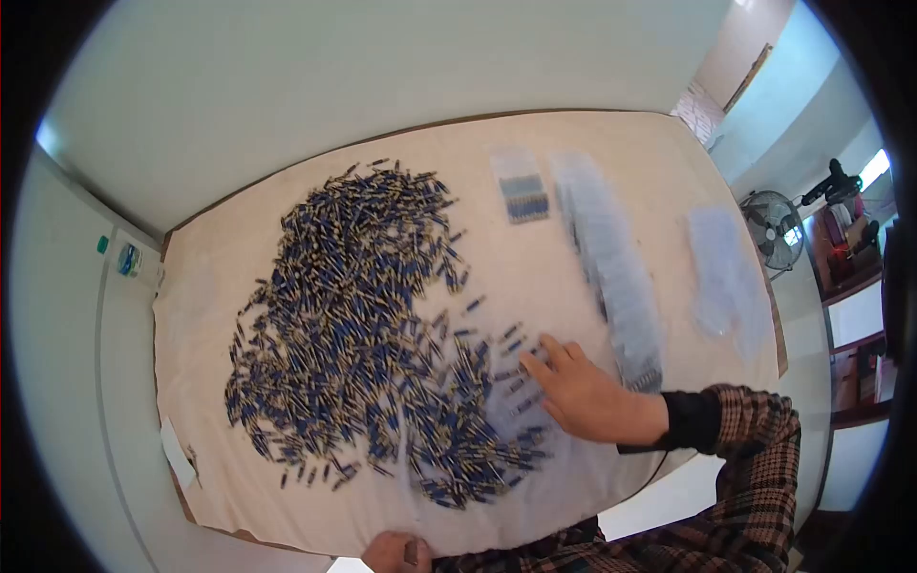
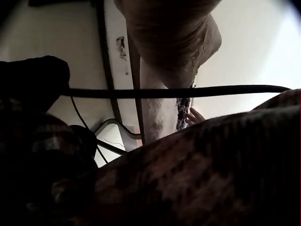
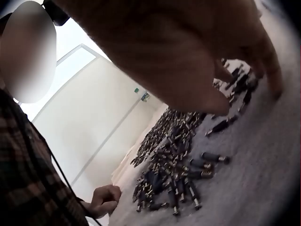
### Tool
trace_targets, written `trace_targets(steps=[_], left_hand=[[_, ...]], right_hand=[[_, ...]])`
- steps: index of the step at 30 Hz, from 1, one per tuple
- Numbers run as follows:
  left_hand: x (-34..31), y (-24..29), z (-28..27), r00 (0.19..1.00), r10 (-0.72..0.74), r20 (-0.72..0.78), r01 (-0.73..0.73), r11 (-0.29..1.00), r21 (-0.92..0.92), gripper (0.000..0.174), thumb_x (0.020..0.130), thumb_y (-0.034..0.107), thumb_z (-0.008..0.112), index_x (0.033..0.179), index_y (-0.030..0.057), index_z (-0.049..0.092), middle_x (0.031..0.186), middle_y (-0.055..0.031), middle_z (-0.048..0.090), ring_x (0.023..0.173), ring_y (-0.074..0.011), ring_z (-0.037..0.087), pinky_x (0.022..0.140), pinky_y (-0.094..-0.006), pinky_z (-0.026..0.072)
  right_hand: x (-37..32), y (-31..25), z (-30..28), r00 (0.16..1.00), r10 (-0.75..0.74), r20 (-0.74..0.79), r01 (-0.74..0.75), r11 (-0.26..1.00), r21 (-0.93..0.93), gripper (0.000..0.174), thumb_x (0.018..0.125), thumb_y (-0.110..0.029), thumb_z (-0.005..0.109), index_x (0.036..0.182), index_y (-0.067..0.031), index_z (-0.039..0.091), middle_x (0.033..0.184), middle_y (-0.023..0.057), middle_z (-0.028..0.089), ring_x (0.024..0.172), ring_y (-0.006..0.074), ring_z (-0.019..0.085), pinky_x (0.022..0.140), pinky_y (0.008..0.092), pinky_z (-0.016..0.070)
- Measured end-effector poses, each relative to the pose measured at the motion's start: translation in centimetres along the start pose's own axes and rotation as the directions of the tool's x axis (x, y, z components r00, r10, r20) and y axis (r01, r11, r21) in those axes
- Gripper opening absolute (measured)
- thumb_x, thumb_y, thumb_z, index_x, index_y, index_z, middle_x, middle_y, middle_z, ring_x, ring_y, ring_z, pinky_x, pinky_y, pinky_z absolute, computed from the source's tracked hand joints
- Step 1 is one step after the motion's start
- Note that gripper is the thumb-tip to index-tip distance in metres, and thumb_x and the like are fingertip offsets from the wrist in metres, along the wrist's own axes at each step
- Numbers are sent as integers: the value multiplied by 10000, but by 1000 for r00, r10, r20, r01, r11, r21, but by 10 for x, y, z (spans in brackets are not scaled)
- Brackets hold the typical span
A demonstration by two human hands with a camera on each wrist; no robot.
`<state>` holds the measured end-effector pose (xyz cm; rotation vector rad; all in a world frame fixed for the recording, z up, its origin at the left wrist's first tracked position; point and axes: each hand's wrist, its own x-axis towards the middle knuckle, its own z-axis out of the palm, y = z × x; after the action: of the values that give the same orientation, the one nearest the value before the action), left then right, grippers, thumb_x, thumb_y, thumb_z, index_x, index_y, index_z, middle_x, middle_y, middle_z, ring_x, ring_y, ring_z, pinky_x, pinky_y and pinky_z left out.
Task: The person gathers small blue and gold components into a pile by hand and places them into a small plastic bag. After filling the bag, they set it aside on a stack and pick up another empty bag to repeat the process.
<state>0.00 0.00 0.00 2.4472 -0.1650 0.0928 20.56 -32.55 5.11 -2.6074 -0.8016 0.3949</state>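
My right hand [image 1: 597, 396] reaches over the right edge of a large heap of small dark-blue cylinders with gold-coloured ends [image 1: 344, 286]. Its fingers [image 3: 270, 70] extend down to the cloth around a few loose cylinders [image 3: 221, 126], and the thumb points toward them. Their exact kind does not show. Down at the near edge of the table, my left hand [image 1: 396, 552] rests with loosely curled fingers and nothing visible in it. The left wrist view is dark, with that hand [image 2: 174, 37] at the top beside the table edge.
A pale cloth [image 1: 239, 210] covers the table. Right of the heap lie a clear bag with a row of cylinders [image 1: 525, 205], a long overlapping row of filled bags [image 1: 611, 258] and a stack of clear plastic [image 1: 726, 277]. A fan [image 1: 772, 231] stands beyond the right edge.
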Motion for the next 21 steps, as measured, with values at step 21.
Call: trace_targets(steps=[21], left_hand=[[382, 30, -87, 967, 247, -64, -244, 969, 45, 249, 831, 58, 563, 1080, 35, 563, 1040, -163, 586, 979, -351, 544, 810, -398, 455]], right_hand=[[298, 49, -74, 911, 156, -381, -123, 986, 110, 525, 755, -18, 551, 1266, 2, 434, 1103, 222, 532, 1017, 418, 500, 858, 476, 440]])
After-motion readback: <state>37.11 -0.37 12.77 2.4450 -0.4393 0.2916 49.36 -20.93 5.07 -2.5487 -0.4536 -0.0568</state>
